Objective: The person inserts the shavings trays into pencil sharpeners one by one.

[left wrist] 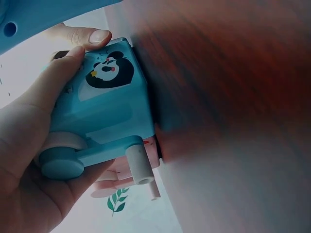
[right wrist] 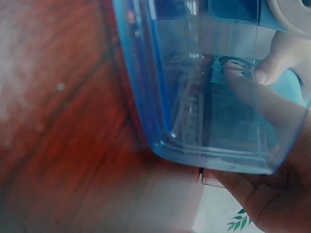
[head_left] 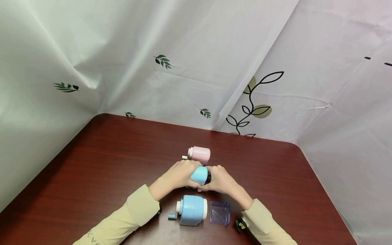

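A turquoise crank pencil sharpener (head_left: 199, 175) with a panda picture stands on the table between both hands. My left hand (head_left: 183, 173) grips it from the left, thumb on the near side, and the crank (left wrist: 109, 151) shows beside the palm in the left wrist view. At the opposite end, my right hand (head_left: 221, 180) holds the sharpener with thumb and fingers curled around it. The two thumb tips come close together over the panda picture. The right wrist view sees the right hand partly through a clear blue drawer (right wrist: 218, 162).
Just behind the hands lies a pink crank sharpener (head_left: 200, 154). Nearer the front, a larger blue crank sharpener (head_left: 192, 209) sits beside the clear drawer. White printed curtains (head_left: 183, 92) hang around the reddish-brown table (head_left: 128, 153).
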